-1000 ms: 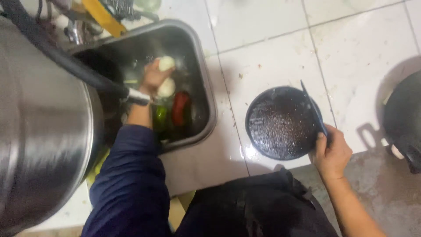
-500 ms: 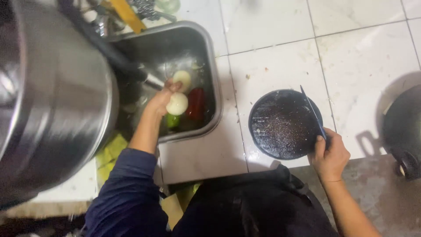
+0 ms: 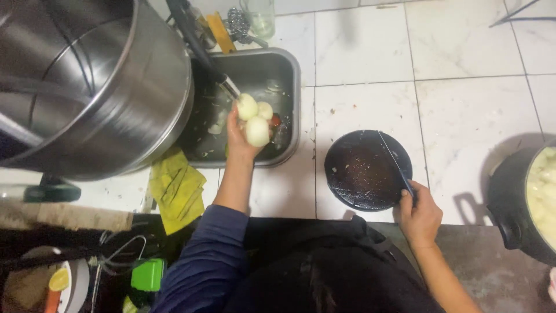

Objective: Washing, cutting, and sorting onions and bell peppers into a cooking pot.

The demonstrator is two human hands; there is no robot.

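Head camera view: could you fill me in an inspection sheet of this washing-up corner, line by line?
Surface: white tiled counter, wet-looking and speckled near the sink.
Job's things: three peeled pale onions held over the metal sink; a round dark board; a knife lying across it.
Clutter: yellow cloth, big steel pot, dark pot of pale pieces, scouring pad and glass jar behind the sink.
Hands: left hand cups the onions in its fingers; right hand grips the knife handle.
Cables: a dark hose runs down into the sink.
Surroundings: green object and a plate with a lemon slice lower left.
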